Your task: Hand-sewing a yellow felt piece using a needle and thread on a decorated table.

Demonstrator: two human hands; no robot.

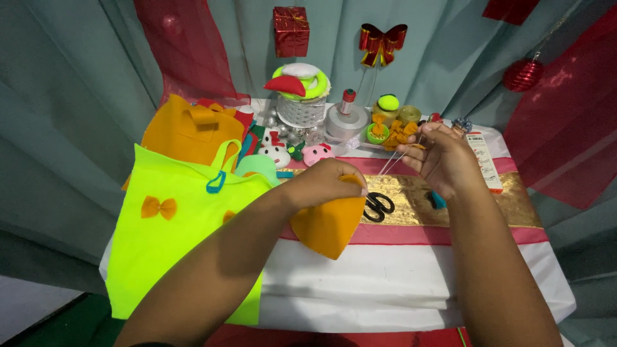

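Note:
My left hand (324,183) pinches the top edge of an orange heart-shaped felt piece (328,228), which hangs point-down above the table. My right hand (443,157) is raised to the right of it, fingers pinched on a thin thread (393,162) that runs down-left toward the felt. A needle is too small to make out. Black-handled scissors (379,205) lie on the gold band of the tablecloth (501,202) between my hands.
A neon yellow-green bag (173,238) with an orange bow lies at left, an orange bag (183,132) behind it. Felt figures, a white spool stand (301,109), small cups of orange bits (395,132) and a flat box (485,164) crowd the back. Curtains hang behind.

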